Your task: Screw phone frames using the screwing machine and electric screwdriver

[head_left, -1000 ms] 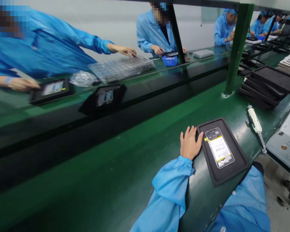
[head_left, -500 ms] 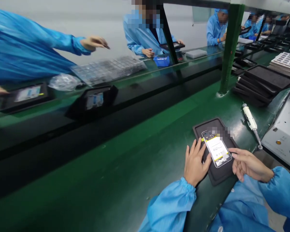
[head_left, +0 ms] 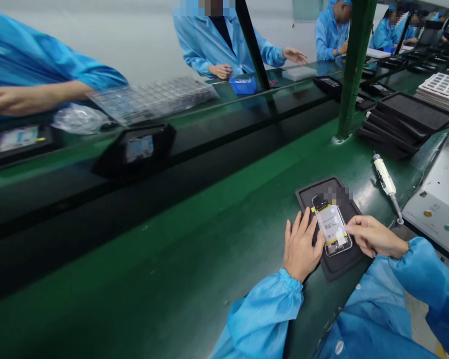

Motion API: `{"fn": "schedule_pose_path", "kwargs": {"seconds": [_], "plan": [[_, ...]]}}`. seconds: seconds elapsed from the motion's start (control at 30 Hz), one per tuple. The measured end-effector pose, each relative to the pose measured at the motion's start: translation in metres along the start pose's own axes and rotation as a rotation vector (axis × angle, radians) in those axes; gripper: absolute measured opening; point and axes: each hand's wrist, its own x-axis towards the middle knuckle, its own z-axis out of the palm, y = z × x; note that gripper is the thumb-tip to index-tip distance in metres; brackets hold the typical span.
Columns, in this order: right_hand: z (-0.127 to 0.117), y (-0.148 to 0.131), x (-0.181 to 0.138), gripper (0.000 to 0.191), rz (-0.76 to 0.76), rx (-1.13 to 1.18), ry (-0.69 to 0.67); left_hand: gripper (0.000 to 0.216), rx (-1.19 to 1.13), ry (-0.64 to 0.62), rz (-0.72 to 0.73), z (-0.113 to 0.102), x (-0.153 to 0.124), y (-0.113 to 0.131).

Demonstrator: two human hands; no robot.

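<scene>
An open-backed phone [head_left: 331, 224] with a white battery label lies in a black foam tray [head_left: 336, 259] on the green bench. My left hand [head_left: 301, 244] rests flat with fingers spread on the tray's left side, touching the phone's left edge. My right hand [head_left: 374, 236] comes in from the right, its forefinger stretched out to the phone's lower right edge and the other fingers curled under. Nothing shows in either hand.
An electric screwdriver [head_left: 385, 182] lies right of the tray. A grey control box [head_left: 437, 199] stands at the far right, stacked black trays [head_left: 407, 119] behind it. A dark conveyor [head_left: 172, 164] carries a tray with a phone [head_left: 136, 149]. Co-workers in blue coats work across the line.
My right hand has come into view and reached to the phone's right edge. My left hand has slid back along the tray. Across the line, a co-worker's arm has pulled back to the left.
</scene>
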Motion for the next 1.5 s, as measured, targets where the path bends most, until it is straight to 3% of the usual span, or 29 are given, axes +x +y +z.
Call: {"fn": "schedule_pose_path", "kwargs": {"seconds": [0.1, 0.17, 0.27, 0.33, 0.43, 0.5, 0.6, 0.73, 0.8, 0.93, 1.03, 1.1, 1.2, 1.27, 1.4, 1.5], "plan": [[0.013, 0.001, 0.007, 0.033, -0.227, -0.388, 0.151, 0.046, -0.010, 0.004, 0.000, 0.000, 0.001, -0.001], [0.017, 0.003, 0.007, 0.026, -0.373, -0.515, 0.266, 0.047, -0.024, 0.014, -0.004, 0.000, 0.001, -0.001], [0.016, 0.005, 0.003, 0.025, -0.629, -0.671, 0.500, 0.049, -0.052, 0.044, -0.018, 0.003, 0.000, -0.001], [0.015, 0.007, 0.000, 0.025, -0.850, -0.903, 0.680, 0.051, -0.069, 0.061, -0.025, 0.004, -0.001, -0.002], [0.018, 0.011, 0.000, 0.026, -1.015, -1.299, 0.791, 0.052, -0.079, 0.078, -0.033, 0.006, -0.001, -0.002], [0.022, 0.015, -0.001, 0.033, -0.972, -1.429, 0.714, 0.053, -0.074, 0.088, -0.051, 0.006, -0.001, -0.002], [0.017, 0.021, -0.005, 0.059, -0.857, -1.362, 0.582, 0.056, -0.047, 0.081, -0.108, 0.004, -0.001, -0.001], [-0.015, 0.032, -0.013, 0.058, -0.621, -1.181, 0.794, 0.062, 0.004, 0.028, -0.219, -0.002, 0.001, 0.005], [-0.029, 0.038, -0.015, 0.057, -0.469, -1.136, 0.804, 0.065, 0.028, -0.020, -0.265, -0.006, 0.003, 0.007], [-0.028, 0.047, -0.014, 0.048, -0.411, -0.943, 0.590, 0.068, -0.022, -0.086, -0.294, -0.011, 0.004, 0.009], [-0.009, 0.050, -0.009, 0.048, -0.396, -0.668, 0.474, 0.065, -0.276, -0.082, -0.290, -0.013, 0.000, 0.005], [0.004, 0.051, -0.005, 0.049, -0.377, -0.523, 0.431, 0.058, -0.593, -0.005, -0.333, -0.015, -0.003, 0.000], [0.018, 0.050, 0.002, 0.051, -0.354, -0.388, 0.414, 0.053, -1.174, 0.197, -0.539, -0.020, -0.008, -0.010], [0.023, 0.050, 0.003, 0.054, -0.338, -0.310, 0.423, 0.055, -1.395, 0.272, -0.652, -0.024, -0.015, -0.014], [0.024, 0.057, 0.003, 0.058, -0.358, -0.257, 0.472, 0.066, -1.459, 0.386, -0.746, -0.030, -0.038, -0.014], [0.017, 0.069, 0.008, 0.051, -0.394, -0.348, 0.407, 0.067, -1.428, 0.531, -0.767, -0.042, -0.058, -0.020]]}}
